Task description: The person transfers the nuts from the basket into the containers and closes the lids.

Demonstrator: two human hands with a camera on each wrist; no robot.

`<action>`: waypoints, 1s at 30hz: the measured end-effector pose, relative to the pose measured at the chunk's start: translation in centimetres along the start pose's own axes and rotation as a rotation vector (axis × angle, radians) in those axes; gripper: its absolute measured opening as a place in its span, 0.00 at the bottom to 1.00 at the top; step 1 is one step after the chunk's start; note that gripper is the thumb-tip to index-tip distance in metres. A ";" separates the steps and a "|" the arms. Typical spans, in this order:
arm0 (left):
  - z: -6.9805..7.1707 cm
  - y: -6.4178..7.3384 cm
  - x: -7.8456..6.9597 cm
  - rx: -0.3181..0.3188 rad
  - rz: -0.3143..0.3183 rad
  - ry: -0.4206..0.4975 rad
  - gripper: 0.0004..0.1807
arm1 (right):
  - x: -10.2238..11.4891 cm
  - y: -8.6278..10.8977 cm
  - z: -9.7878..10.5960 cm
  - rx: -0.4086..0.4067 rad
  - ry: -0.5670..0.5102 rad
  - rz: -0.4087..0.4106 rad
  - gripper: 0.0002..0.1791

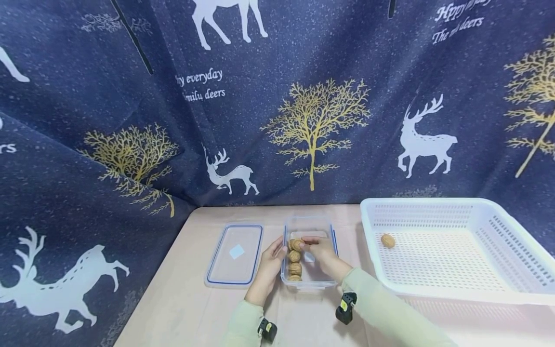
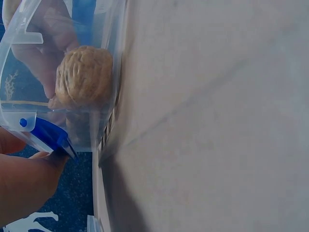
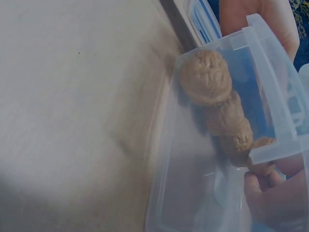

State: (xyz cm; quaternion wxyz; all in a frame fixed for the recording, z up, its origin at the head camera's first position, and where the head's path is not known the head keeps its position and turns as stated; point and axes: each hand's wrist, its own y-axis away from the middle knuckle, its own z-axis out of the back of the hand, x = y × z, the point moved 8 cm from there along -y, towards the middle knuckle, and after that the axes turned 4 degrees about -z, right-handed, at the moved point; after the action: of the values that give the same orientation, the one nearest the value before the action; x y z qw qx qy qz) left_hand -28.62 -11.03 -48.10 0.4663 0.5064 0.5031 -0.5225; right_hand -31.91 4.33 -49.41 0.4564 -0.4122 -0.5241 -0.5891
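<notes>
A clear plastic food container (image 1: 312, 284) with blue clips stands on the table. Along its left wall runs a row of walnuts (image 1: 294, 269), also seen through the side in the right wrist view as walnuts (image 3: 206, 77). My left hand (image 1: 270, 265) holds the container's left side; in the left wrist view its thumb (image 2: 29, 181) is by a blue clip (image 2: 48, 135). Inside the container, my right hand (image 1: 323, 253) pinches a walnut (image 1: 297, 245) at the far end of the row. In the right wrist view, the container wall partly blurs those fingertips (image 3: 253, 186).
Left of the container lies its clear lid (image 1: 221, 270) with a blue seal. A white perforated basket (image 1: 433, 286) stands at the right, holding a single walnut (image 1: 388, 241). Behind the table hangs a dark blue cloth (image 1: 277, 144) with deer and trees.
</notes>
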 end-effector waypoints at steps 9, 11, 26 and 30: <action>-0.4 0.9 -1.6 0.004 0.004 -0.005 0.26 | 0.0 0.0 0.1 -0.007 -0.001 0.001 0.18; -0.4 0.9 -1.5 0.002 0.005 -0.002 0.26 | 0.2 0.3 0.1 -0.010 0.009 -0.006 0.18; -0.3 0.9 -1.5 -0.009 0.005 -0.010 0.26 | 2.1 -0.3 0.6 0.035 -0.048 0.083 0.19; -0.3 0.8 -1.4 -0.010 0.007 -0.020 0.25 | 3.1 -0.1 0.9 0.046 -0.047 0.068 0.20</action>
State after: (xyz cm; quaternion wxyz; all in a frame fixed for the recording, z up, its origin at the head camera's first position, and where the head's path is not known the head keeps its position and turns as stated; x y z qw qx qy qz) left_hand -27.71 -10.82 -46.71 0.4756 0.5005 0.4992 -0.5235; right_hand -32.77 4.92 -46.39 0.4732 -0.4329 -0.5336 -0.5513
